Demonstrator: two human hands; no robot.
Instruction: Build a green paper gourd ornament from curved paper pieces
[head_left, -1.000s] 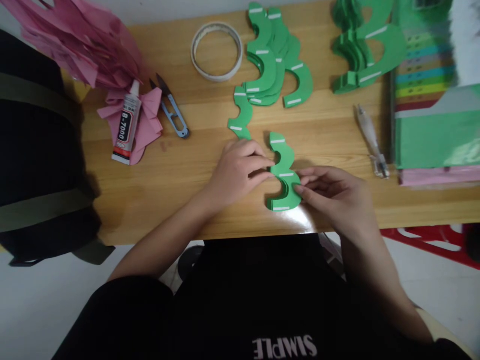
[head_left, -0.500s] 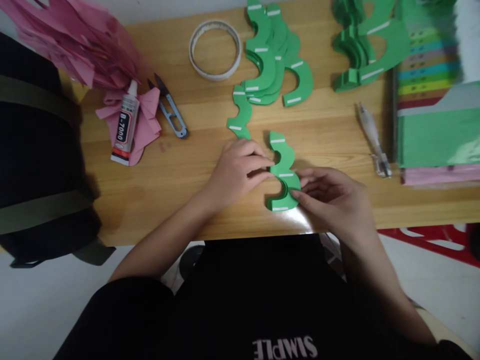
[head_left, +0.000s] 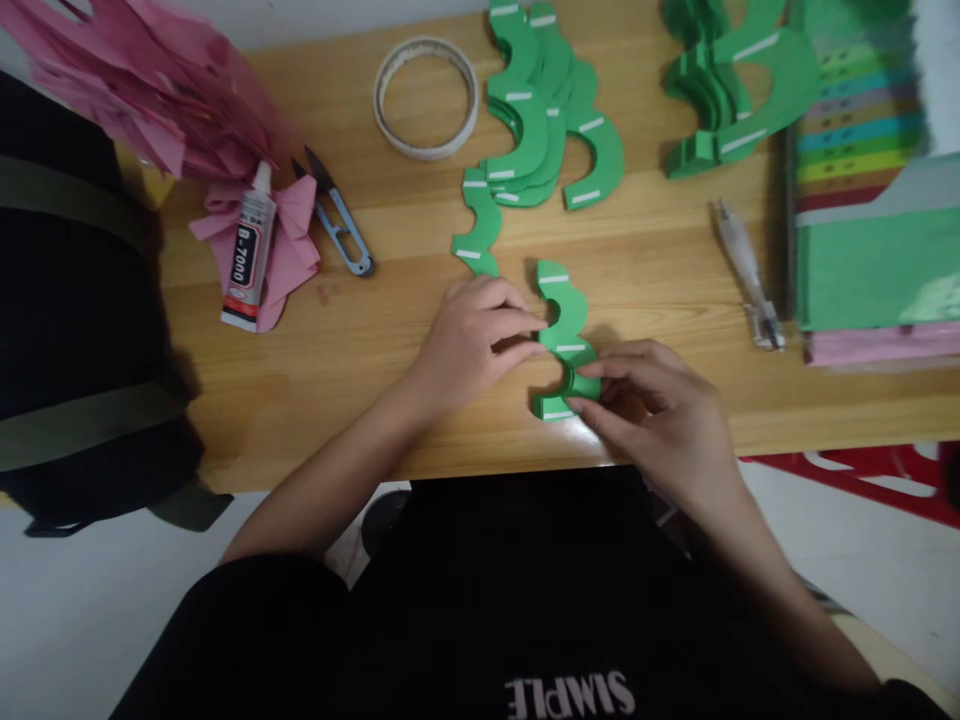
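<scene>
A wavy green paper cutout (head_left: 568, 310) with white strips lies on the table in front of me, its lower part layered. At its left edge, my left hand (head_left: 480, 335) pinches the middle with thumb and fingertips. My right hand (head_left: 652, 405) has its thumb and forefinger closed over the lower curve from the right, covering part of it. Another small green cutout (head_left: 478, 220) lies just beyond my left hand. Behind it is an overlapping pile of green cutouts (head_left: 529, 130), also marked with white strips.
A tape roll (head_left: 381, 110), thread snips (head_left: 341, 222), and a B-7000 glue tube (head_left: 250, 255) on pink paper (head_left: 300, 215) lie leftward. Pink folded material (head_left: 187, 90) and a black bag (head_left: 82, 310) are at far left. Rightward are a pen (head_left: 742, 260), more green cutouts (head_left: 780, 80) and a green packet (head_left: 870, 270).
My right thumb and forefinger have moved left over the lower curve of the green cutout. My left hand has stayed in place.
</scene>
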